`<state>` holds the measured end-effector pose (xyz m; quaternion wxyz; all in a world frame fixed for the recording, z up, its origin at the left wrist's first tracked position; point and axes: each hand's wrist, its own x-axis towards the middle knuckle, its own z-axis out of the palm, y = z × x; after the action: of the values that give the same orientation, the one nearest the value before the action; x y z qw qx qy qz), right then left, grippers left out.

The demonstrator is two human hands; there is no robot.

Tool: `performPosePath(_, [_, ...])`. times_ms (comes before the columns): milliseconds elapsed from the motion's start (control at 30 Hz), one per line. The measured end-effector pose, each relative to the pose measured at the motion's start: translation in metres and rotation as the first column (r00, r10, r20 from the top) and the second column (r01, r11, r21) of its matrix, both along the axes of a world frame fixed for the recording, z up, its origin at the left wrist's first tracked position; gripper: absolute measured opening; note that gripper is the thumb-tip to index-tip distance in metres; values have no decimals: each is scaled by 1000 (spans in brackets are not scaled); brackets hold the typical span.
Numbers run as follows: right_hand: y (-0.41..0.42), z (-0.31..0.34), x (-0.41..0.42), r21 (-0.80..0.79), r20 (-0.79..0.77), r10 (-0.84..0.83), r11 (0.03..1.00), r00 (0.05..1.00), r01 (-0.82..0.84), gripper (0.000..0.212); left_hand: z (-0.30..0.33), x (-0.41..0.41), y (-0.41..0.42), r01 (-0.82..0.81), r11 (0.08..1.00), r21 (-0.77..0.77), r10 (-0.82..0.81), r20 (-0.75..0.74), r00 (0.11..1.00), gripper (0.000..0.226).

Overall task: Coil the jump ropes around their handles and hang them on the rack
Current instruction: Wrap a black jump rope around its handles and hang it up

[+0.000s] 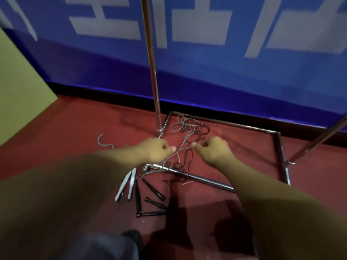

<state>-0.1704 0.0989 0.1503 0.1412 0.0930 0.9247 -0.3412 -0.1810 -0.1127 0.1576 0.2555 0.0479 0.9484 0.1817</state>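
Tangled jump ropes lie on the red floor across the chrome rack's base [206,180]. A grey rope [183,126] loops in a heap near the back bar, mixed with a dark rope [203,133]. My left hand [159,149] pinches a strand of the grey rope, fingers curled. Just to its right, my right hand [213,149] is curled too and pinches a rope strand. Two white handles [125,185] lie side by side in front of the base. Several black handles [153,189] lie scattered beside them.
The rack's left upright pole [152,64] rises just behind my left hand; another pole [319,139] slants at the right. A blue banner wall [206,72] closes the back. A yellow-green panel [20,87] stands at the left. My foot [131,239] is at the bottom.
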Motion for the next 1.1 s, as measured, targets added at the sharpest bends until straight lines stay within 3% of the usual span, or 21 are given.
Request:
performPosePath(67, [-14, -22, -5, -68, 35, -22, 997, 999, 25, 51, -21, -3, 1, 7, 1000, -13, -7, -20, 1000, 40])
performPosePath(200, [-41, -77, -7, -175, 114, -134, 973, 984, 153, 48, -81, 12, 1, 138, 985, -107, -116, 186, 976, 49])
performPosePath(267, [-53, -105, -1, -196, 171, -173, 959, 970, 205, 46, -105, 19, 0, 134, 987, -84, -109, 255, 961, 50])
performPosePath(433, [-72, -169, 24, -244, 306, -223, 921, 925, 303, 38, -165, 38, -8, -140, 981, 135, 107, 228, 968, 27])
performPosePath(567, [-79, -210, 44, -177, 397, -277, 912, 875, 369, 45, -222, 73, -26, -289, 953, 96, 266, 199, 943, 33])
performPosePath(733, [-81, -245, 74, -139, 471, -352, 876, 809, 462, 49, -255, 97, -35, 6, 1000, -24, -3, 126, 992, 66])
performPosePath(867, [-77, -261, 86, -155, 499, -393, 837, 773, 525, 54, -265, 98, -39, 217, 958, -189, -205, 79, 975, 78])
performPosePath(967, [-71, -269, 85, -161, 501, -425, 810, 754, 563, 54, -272, 99, -38, 193, 951, -241, -183, 64, 981, 68])
performPosePath(1100, [-60, -275, 82, -170, 465, -402, 834, 789, 525, 61, -273, 90, -34, 159, 967, -198, -147, 76, 986, 46])
